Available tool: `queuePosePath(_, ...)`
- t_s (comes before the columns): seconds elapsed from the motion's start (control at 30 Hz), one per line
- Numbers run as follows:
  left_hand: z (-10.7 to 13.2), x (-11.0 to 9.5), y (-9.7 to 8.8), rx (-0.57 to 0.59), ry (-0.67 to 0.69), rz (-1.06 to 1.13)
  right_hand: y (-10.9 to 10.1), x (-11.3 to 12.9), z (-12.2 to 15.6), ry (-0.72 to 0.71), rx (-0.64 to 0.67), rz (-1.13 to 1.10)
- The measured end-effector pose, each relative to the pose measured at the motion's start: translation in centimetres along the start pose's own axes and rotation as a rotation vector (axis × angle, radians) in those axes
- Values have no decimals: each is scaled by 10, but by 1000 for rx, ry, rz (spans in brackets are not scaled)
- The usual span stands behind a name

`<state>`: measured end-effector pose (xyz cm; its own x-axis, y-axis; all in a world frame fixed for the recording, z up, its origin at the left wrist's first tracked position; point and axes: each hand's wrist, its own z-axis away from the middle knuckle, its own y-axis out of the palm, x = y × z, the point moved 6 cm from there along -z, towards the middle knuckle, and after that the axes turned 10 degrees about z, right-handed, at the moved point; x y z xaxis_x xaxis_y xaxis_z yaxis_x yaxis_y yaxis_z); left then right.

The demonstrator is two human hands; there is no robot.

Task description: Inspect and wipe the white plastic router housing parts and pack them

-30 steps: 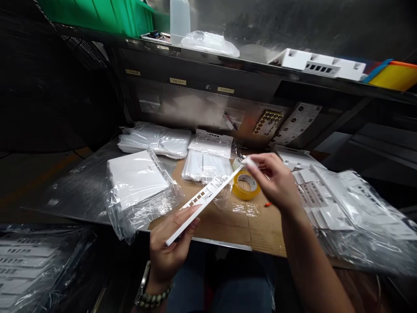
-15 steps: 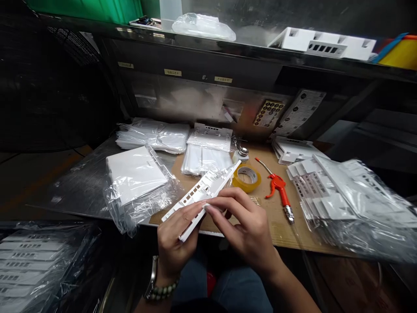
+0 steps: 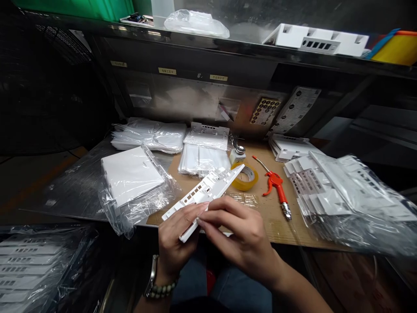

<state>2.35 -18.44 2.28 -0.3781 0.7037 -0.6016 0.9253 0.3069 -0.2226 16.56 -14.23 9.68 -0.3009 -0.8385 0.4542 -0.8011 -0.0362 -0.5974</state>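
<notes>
My left hand is closed around the lower end of a white plastic housing. The housing is tilted, its far end pointing up and right, with a row of dark port openings along one side. My right hand is pinched at the housing's near edge, thumb and fingers pressed together. Whatever sits between those fingertips is mostly hidden. Beyond the housing lies a roll of yellowish clear tape, partly overlapped by its far tip. To the right rests a red air blow gun.
A bagged white housing lies left, stacked clear bags behind it. Several bagged housings stand right, more at lower left. A small pump bottle is behind the tape. A metal shelf crosses above.
My right fingertips have slid slightly down and left along the housing's edge. My left hand keeps its hold. The whole view has shifted a little.
</notes>
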Motion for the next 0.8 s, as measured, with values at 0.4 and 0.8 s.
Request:
queuePosePath(0.4,1,4,-1,-69,-32,-23,-15,-28,0,139,-120,130)
queuePosePath(0.8,-2,8,-2,-60,-111,217,-56,-142,50,837,-392,-807)
